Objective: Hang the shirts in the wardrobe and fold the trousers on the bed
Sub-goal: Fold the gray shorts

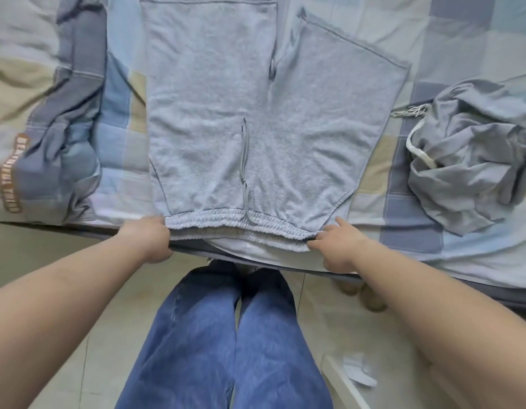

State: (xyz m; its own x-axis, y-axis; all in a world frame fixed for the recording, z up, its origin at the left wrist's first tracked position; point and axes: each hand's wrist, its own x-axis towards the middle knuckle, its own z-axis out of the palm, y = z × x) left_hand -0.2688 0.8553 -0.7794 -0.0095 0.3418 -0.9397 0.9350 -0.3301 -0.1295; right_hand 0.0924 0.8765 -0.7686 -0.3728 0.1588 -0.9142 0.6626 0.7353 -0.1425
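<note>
With the left hand (151,239) and right hand (334,246) each pinching an end of the elastic waistband, the light grey jersey trousers (226,119) stretching beyond the fingertips on the checked bedsheet (462,39) may slide off the bed edge if pulled nearer.

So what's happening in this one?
A person stands at the edge of the bed with grey trousers spread flat on it. The left hand and right hand each grip an end of the elastic waistband. The trousers are not yet folded. A crumpled grey garment lies to the right and another garment to the left.
</note>
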